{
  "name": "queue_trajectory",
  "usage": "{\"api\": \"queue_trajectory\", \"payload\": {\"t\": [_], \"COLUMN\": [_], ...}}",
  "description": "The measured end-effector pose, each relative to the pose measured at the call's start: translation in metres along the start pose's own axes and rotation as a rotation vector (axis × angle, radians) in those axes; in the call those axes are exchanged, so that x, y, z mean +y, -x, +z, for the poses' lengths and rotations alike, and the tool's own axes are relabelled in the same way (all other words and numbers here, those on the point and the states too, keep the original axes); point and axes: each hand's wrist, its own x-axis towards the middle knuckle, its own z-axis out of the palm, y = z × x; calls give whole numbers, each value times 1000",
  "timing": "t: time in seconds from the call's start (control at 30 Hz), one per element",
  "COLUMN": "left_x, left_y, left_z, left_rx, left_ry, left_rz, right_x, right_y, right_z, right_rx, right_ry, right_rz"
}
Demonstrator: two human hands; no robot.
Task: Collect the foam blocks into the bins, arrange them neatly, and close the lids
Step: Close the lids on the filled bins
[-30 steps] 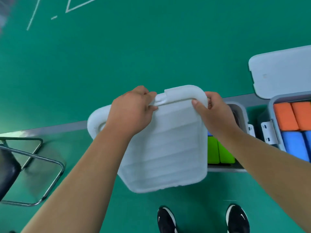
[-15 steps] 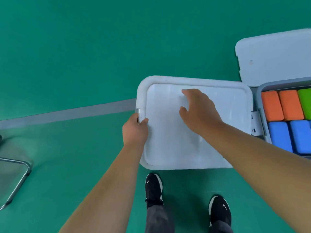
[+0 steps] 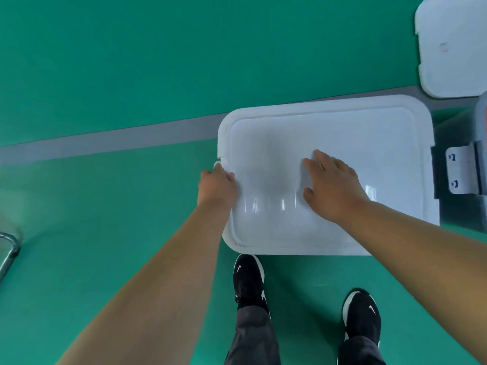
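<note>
A white lid (image 3: 355,143) lies flat on top of a bin and hides the bin and whatever is inside it. My left hand (image 3: 216,187) grips the lid's left edge at the small latch tab, thumb on top and fingers curled over the rim. My right hand (image 3: 332,185) presses flat on the middle of the lid with its fingers spread. No foam blocks are in sight.
A second grey bin (image 3: 482,133) with a white latch (image 3: 461,171) stands just right of the lid, cut off by the frame. Its loose white lid (image 3: 453,48) lies on the green floor at top right. A metal chair leg (image 3: 8,251) is at far left; my shoes (image 3: 247,277) are below.
The lid went from being held tilted in both hands to lying flat on the bin. My left hand moved to its left edge and my right hand now presses its top.
</note>
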Motion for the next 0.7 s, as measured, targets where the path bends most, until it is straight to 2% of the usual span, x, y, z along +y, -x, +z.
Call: {"api": "queue_trajectory", "payload": {"t": [0.17,0.3,0.37,0.5,0.63,0.7], "left_x": [-17,-25,-25,-30,-29,-25], "left_y": [-9,-18,-23,-39,-42,-39], "left_z": [7,7,6,-3,-4,-1], "left_rx": [-68,-8,-17,-228,-210,-180], "left_ry": [35,0,54,369,249,241], "left_rz": [88,94,41,-189,-123,-145], "right_x": [-24,-40,-45,-51,-56,-58], "right_y": [-21,-40,-46,-49,-52,-53], "right_z": [10,16,22,26,27,27], "right_rx": [63,-41,-77,-107,-125,-138], "right_ry": [167,121,108,152,165,166], "right_rz": [93,100,129,161,180,188]}}
